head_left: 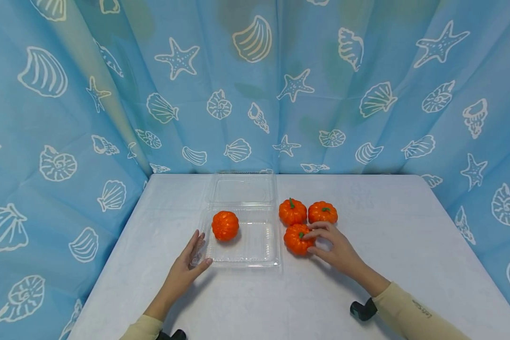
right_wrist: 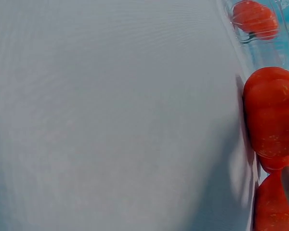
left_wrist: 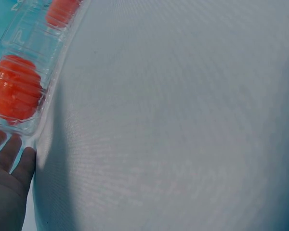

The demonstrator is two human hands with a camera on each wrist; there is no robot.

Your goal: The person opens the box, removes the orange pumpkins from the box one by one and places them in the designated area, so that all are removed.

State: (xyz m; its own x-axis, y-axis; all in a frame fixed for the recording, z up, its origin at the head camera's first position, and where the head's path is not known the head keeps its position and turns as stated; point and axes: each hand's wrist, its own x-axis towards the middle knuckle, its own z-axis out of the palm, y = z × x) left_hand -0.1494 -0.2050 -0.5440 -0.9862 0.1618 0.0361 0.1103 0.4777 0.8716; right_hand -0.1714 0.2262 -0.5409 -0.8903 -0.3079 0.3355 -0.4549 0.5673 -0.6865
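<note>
A clear plastic clamshell box (head_left: 255, 259) lies with its lid folded back, and one small orange pumpkin (head_left: 225, 225) sits at the left in its base. At the front left corner of the box is my left hand (head_left: 187, 269), thumb and fingers spread; the left wrist view shows its fingertips (left_wrist: 12, 144) by the box's end. To the right of the box, my right hand (head_left: 333, 248) reaches over the nearest pumpkin (head_left: 296, 239), fingers on its top right and thumb near its side. That pumpkin (right_wrist: 269, 113) rests on the table. Part of the right hand is outside the right wrist view.
Two more pumpkins stand just behind, one (head_left: 292, 212) with an upright green stem and one (head_left: 322, 212) to its right. The raised lid (head_left: 242, 189) lies toward the table's back edge. A shell-patterned blue curtain (head_left: 255, 85) hangs behind the white table (head_left: 386, 226).
</note>
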